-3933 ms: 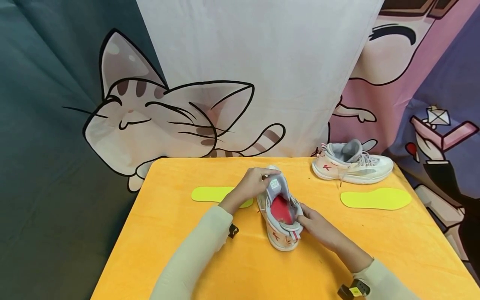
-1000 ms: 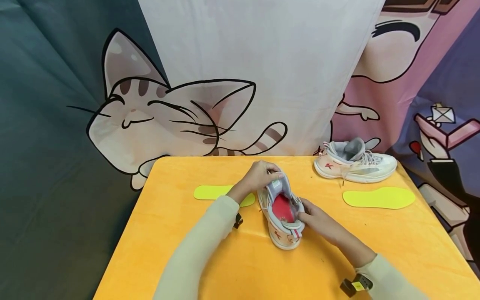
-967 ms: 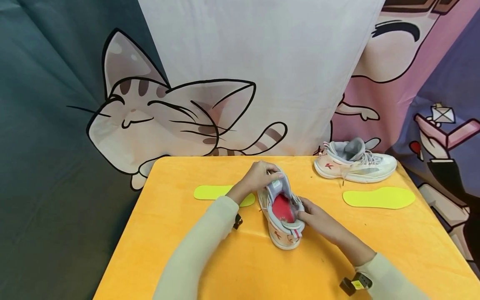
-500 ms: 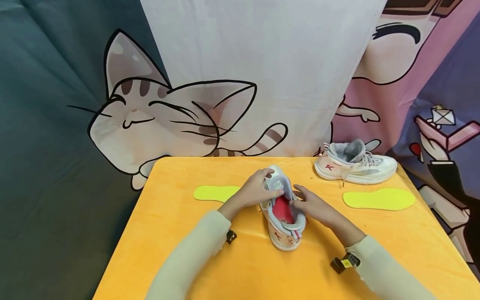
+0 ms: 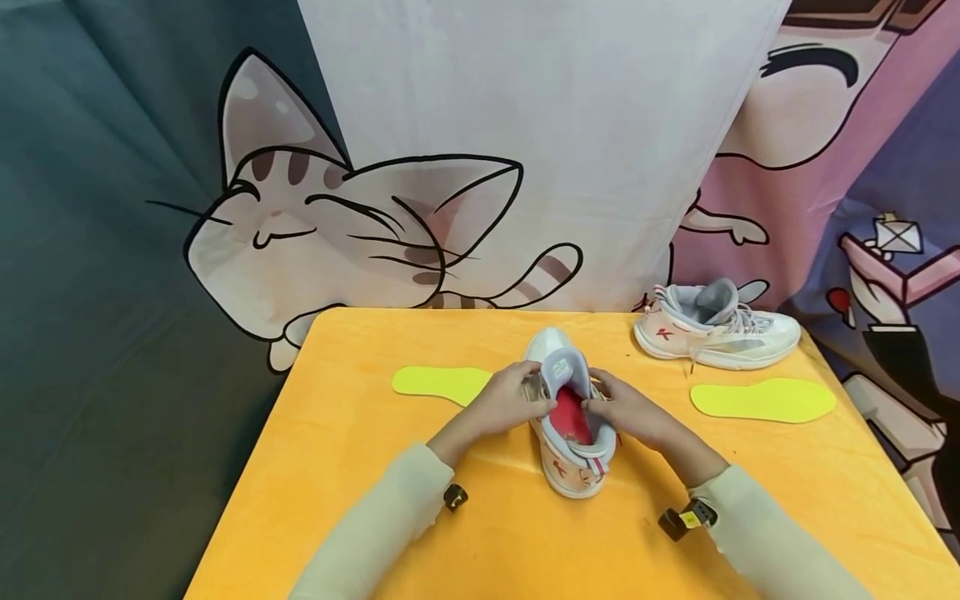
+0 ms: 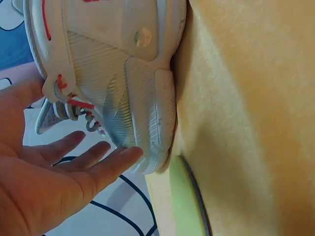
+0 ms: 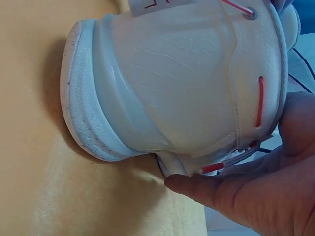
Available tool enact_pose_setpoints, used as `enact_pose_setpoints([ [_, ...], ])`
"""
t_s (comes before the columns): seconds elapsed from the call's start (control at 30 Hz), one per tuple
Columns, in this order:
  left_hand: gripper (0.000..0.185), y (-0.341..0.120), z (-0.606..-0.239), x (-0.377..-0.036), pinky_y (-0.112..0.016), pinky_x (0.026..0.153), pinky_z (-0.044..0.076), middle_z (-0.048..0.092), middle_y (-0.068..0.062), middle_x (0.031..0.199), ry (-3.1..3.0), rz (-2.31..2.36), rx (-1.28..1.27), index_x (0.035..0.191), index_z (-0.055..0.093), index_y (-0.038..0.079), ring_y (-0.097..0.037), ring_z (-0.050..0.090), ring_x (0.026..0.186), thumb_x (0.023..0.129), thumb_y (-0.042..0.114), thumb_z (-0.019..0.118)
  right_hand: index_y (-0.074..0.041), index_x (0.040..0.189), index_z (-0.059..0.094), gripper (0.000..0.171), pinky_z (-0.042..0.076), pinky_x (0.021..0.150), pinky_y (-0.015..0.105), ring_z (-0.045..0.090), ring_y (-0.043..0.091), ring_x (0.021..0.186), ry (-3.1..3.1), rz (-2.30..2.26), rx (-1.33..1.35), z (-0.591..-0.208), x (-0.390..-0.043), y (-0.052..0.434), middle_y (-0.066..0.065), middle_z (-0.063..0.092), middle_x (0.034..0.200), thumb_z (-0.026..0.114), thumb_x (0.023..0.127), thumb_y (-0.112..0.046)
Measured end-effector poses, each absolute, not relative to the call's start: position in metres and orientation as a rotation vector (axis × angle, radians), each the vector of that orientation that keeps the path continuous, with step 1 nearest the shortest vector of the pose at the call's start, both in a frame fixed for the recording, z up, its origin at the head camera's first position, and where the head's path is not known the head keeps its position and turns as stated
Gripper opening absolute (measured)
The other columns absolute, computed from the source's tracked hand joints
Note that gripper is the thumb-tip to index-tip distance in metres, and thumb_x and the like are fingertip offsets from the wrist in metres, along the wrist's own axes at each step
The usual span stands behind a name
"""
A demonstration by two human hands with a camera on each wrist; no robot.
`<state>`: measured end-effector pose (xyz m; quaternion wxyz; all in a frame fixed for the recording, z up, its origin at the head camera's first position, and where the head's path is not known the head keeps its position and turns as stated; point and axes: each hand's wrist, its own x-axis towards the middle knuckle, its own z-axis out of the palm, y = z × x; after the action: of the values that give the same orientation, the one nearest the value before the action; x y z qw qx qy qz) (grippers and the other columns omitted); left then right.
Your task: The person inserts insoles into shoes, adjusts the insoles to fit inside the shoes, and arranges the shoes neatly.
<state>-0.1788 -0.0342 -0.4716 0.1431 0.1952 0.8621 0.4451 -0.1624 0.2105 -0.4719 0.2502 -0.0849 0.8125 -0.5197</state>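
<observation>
- A white shoe (image 5: 567, 417) stands in the middle of the frame on the orange tabletop (image 5: 360, 467). Its toe points away from the person and its heel is near the bottom.
- The inside of the shoe is red (image 5: 572, 414). The gray tongue (image 5: 558, 367) stands up above the red part.
- The left hand (image 5: 504, 402) is at the left side of the shoe, by the laces. In the left wrist view the fingers (image 6: 93, 164) are straight and spread apart, and the palm faces the side of the shoe. I cannot tell if they touch it.
- The right hand (image 5: 633, 414) is at the right side of the shoe. In the right wrist view the fingers (image 7: 231, 189) lie nearly straight under the shoe's edge and touch it near the red lace. The thumb rests on the top edge.
- A second white shoe (image 5: 714, 335) lies in the upper right of the tabletop, well apart from the hands.
- One yellow-green insole (image 5: 761, 400) lies just below that second shoe.
- Another yellow-green insole (image 5: 438, 383) lies flat left of the left hand.
- A cloth with a cartoon cat (image 5: 330, 233) hangs behind the tabletop.
</observation>
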Motion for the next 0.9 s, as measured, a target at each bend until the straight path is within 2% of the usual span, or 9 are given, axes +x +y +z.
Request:
enact_pose_setpoints([
  [0.2,0.06,-0.03,-0.473,-0.174,-0.042,0.107,0.051,0.063,-0.011,0.138,2.517,1.282,0.524,0.144,0.057,0.006,-0.025,0.06,0.123,0.094,0.036,0.072,0.007,0.16,0.021,0.065,0.028,0.12,0.065,0.038,0.045,0.141,2.247,-1.392,-0.253,-0.474,-0.161,0.212,0.033,0.03,0.16,0.05,0.104,-0.011],
  [0.43,0.057,-0.041,-0.478,-0.172,-0.045,0.114,0.046,0.06,-0.006,0.146,2.473,1.32,0.576,0.148,0.055,0.011,-0.024,0.055,0.134,0.101,0.045,0.061,0.001,0.162,0.019,0.066,0.045,0.111,0.061,0.045,0.046,0.138,2.156,-1.431,-0.227,-0.475,-0.159,0.219,0.033,0.03,0.161,0.047,0.107,-0.022],
  [0.53,0.058,-0.044,-0.479,-0.172,-0.046,0.113,0.046,0.059,-0.005,0.148,2.475,1.316,0.589,0.149,0.054,0.012,-0.025,0.056,0.134,0.103,0.046,0.059,0.0,0.161,0.021,0.064,0.046,0.11,0.058,0.047,0.045,0.138,2.139,-1.448,-0.205,-0.476,-0.158,0.223,0.032,0.031,0.161,0.047,0.107,-0.024],
  [0.77,0.059,-0.036,-0.478,-0.167,-0.045,0.113,0.047,0.06,-0.01,0.144,2.533,1.29,0.559,0.144,0.058,0.007,-0.026,0.056,0.135,0.099,0.043,0.067,0.001,0.161,0.023,0.063,0.047,0.11,0.056,0.048,0.045,0.138,2.168,-1.418,-0.218,-0.478,-0.16,0.225,0.033,0.033,0.16,0.048,0.108,-0.023],
  [0.9,0.054,-0.027,-0.475,-0.165,-0.043,0.107,0.051,0.064,-0.012,0.135,2.577,1.3,0.499,0.138,0.061,0.004,-0.025,0.061,0.124,0.095,0.035,0.073,0.001,0.159,0.028,0.061,0.044,0.112,0.059,0.047,0.045,0.138,2.251,-1.359,-0.232,-0.476,-0.163,0.221,0.032,0.036,0.159,0.05,0.108,-0.023],
])
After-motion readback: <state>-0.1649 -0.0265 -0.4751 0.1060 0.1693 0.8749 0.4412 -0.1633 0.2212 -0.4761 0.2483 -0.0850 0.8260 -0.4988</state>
